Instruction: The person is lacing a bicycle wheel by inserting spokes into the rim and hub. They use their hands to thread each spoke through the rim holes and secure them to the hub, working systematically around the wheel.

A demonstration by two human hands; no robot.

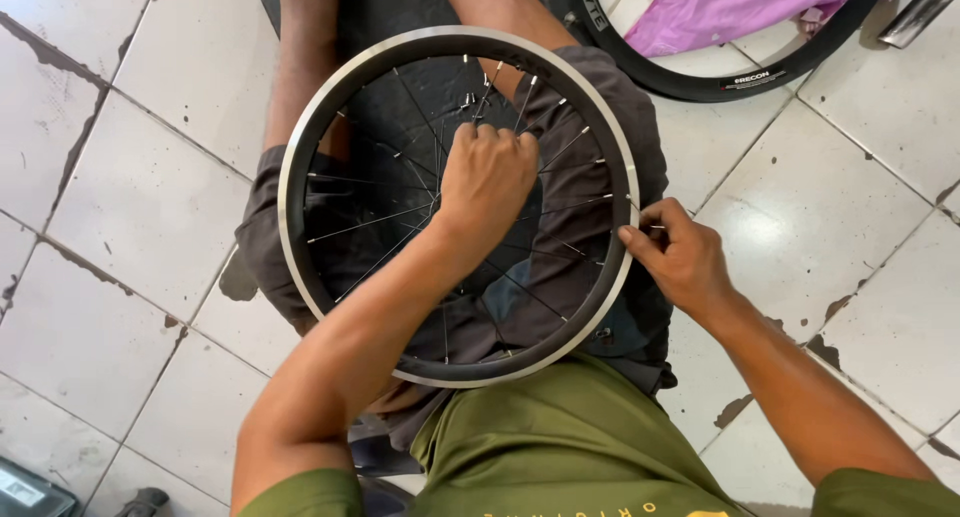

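Head view: a silver bicycle rim (pixel 300 147) lies flat across the seated person's lap, above the tiled floor (pixel 120 177), with thin spokes (pixel 370 222) running inward from it. The left hand (pixel 487 177) reaches inside the rim, its grip bunched together on spoke ends just above the rim's centre. The right hand (pixel 683 257) sits outside the rim at its right edge, thumb and fingers pinched on a spoke nipple (pixel 650 227) against the rim wall. The spoke runs crosswise between the hands. A black tyre (pixel 700 82) lies beyond the rim's upper right.
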